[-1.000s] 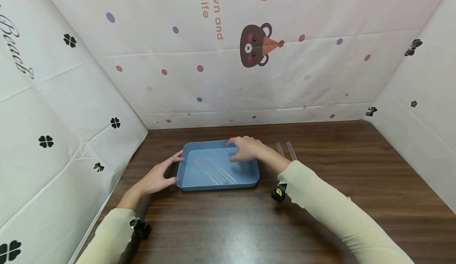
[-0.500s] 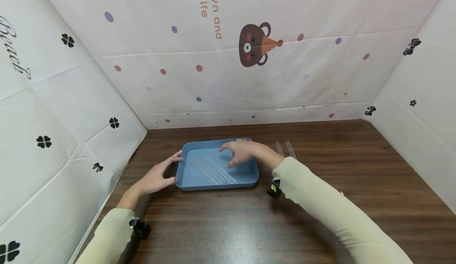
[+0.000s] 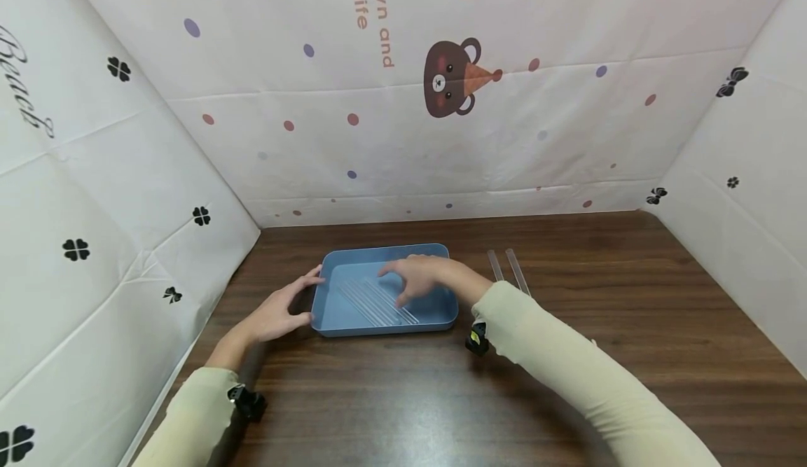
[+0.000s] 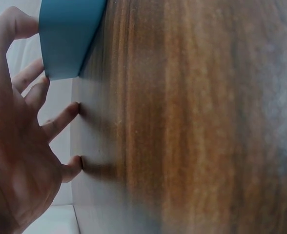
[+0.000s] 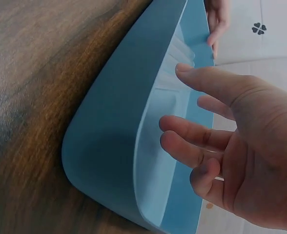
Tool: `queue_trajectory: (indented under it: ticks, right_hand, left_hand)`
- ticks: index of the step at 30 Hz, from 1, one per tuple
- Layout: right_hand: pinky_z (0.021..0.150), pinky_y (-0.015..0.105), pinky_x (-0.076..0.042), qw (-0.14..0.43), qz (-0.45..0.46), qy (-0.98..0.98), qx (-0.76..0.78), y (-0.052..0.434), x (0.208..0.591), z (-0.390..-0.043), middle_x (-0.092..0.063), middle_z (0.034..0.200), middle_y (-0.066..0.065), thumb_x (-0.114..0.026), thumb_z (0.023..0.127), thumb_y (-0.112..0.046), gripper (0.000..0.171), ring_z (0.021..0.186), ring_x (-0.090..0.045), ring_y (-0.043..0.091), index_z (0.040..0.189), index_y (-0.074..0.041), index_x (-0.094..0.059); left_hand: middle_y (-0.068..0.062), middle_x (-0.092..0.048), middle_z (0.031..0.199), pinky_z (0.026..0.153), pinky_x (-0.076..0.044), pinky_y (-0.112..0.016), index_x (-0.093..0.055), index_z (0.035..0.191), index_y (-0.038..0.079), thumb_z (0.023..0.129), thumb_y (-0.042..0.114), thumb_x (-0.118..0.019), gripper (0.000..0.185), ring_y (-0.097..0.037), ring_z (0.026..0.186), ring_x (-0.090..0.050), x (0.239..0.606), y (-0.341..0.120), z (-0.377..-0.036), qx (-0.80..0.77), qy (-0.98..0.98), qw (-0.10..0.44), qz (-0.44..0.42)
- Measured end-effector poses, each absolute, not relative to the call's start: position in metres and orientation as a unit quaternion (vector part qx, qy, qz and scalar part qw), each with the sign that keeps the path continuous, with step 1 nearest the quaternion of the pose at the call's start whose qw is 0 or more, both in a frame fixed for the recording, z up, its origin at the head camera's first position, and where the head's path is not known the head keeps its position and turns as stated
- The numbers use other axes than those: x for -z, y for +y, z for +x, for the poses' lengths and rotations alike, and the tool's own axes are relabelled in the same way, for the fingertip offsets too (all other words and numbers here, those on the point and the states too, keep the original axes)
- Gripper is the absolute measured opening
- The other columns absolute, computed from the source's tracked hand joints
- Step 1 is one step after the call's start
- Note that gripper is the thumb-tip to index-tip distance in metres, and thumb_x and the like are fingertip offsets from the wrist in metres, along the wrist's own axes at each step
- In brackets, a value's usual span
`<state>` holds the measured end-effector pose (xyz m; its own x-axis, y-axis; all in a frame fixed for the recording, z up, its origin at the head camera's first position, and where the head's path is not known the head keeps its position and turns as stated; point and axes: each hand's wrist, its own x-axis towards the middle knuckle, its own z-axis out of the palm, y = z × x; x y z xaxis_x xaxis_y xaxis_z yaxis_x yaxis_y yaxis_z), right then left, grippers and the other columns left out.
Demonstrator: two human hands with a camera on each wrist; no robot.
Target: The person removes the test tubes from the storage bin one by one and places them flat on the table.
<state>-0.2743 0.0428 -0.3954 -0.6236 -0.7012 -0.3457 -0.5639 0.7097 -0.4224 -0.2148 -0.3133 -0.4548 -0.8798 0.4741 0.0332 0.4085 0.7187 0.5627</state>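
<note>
From my end I look down through the head view at a blue tray (image 3: 435, 307) sitting flat on the dark wood-grain worktop (image 3: 378, 400). Inside it, on the left and middle of its floor, several clear rods (image 3: 368, 304) lie side by side on a slant, their near ends close to the front wall; I cannot count them surely.

My left hand (image 3: 274, 316) is spread wide at the left side of the tray, thumb at the near corner and forefinger at the rim farther back. The left wrist view shows its thumb against the blue wall and two other fingertips down at the worktop.

My right hand (image 3: 419, 274) is over the tray's right half, thumb and forefinger parted in a wide gap, the other fingers loosely bent. In the head view its thumb tip overlaps the rods; the right wrist view shows it apart from them.

Two clear strips (image 3: 517, 269) lie on the worktop beyond the tray's right side, partly hidden by the pale right sleeve (image 3: 567, 362). Behind everything hangs a white printed backdrop (image 3: 391, 145) with dots and a brown bear (image 3: 444, 78) in an orange hat.
</note>
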Motion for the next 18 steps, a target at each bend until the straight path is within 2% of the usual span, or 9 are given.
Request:
queue_trajectory:
  ticks: [2, 6, 8, 14, 18]
  right_hand:
    - [0.099, 0.046, -0.06, 0.25, -0.358, 0.889, 0.138, 0.041, 0.397, -0.273, -0.079, 0.134, 0.008, -0.082, 0.104, -0.029, 0.077, 0.116, -0.075, 0.022, 0.173, -0.022, -0.046]
    - [0.119, 0.053, -0.055, 0.253, -0.367, 0.884, 0.138, 0.038, 0.399, -0.27, -0.063, 0.165, 0.011, -0.08, 0.106, -0.028, 0.077, 0.132, -0.071, 0.029, 0.174, -0.018, -0.044]
    - [0.123, 0.053, -0.052, 0.254, -0.371, 0.884, 0.13, 0.037, 0.4, -0.269, -0.056, 0.172, 0.011, -0.078, 0.107, -0.028, 0.077, 0.134, -0.07, 0.028, 0.174, -0.018, -0.042]
    - [0.121, 0.051, -0.054, 0.249, -0.367, 0.889, 0.113, 0.033, 0.401, -0.267, -0.059, 0.171, 0.011, -0.077, 0.108, -0.029, 0.077, 0.12, -0.072, 0.023, 0.175, -0.019, -0.041]
    - [0.109, 0.047, -0.058, 0.249, -0.362, 0.891, 0.113, 0.031, 0.403, -0.266, -0.065, 0.162, 0.012, -0.077, 0.108, -0.026, 0.077, 0.102, -0.068, 0.018, 0.175, -0.018, -0.04]
  left_hand:
    - [-0.018, -0.028, 0.188, 0.121, -0.042, -0.081, -0.051, 0.166, 0.014, 0.099, 0.015, -0.071, 0.07, -0.054, 0.169, -0.036, 0.455, -0.314, -0.215, -0.291, 0.925, 0.058, 0.237]
    - [-0.016, -0.028, 0.189, 0.122, -0.041, -0.081, -0.051, 0.166, 0.014, 0.099, 0.016, -0.072, 0.07, -0.054, 0.169, -0.035, 0.456, -0.314, -0.215, -0.289, 0.926, 0.059, 0.235]
    - [-0.016, -0.028, 0.189, 0.122, -0.04, -0.081, -0.05, 0.166, 0.014, 0.1, 0.016, -0.072, 0.07, -0.054, 0.169, -0.035, 0.456, -0.314, -0.215, -0.289, 0.926, 0.06, 0.234]
    - [-0.015, -0.027, 0.189, 0.122, -0.04, -0.082, -0.05, 0.167, 0.014, 0.1, 0.016, -0.071, 0.07, -0.054, 0.169, -0.035, 0.456, -0.314, -0.214, -0.288, 0.927, 0.062, 0.231]
    - [-0.015, -0.027, 0.189, 0.122, -0.039, -0.082, -0.049, 0.167, 0.014, 0.1, 0.016, -0.071, 0.07, -0.054, 0.169, -0.034, 0.455, -0.312, -0.213, -0.29, 0.927, 0.063, 0.23]
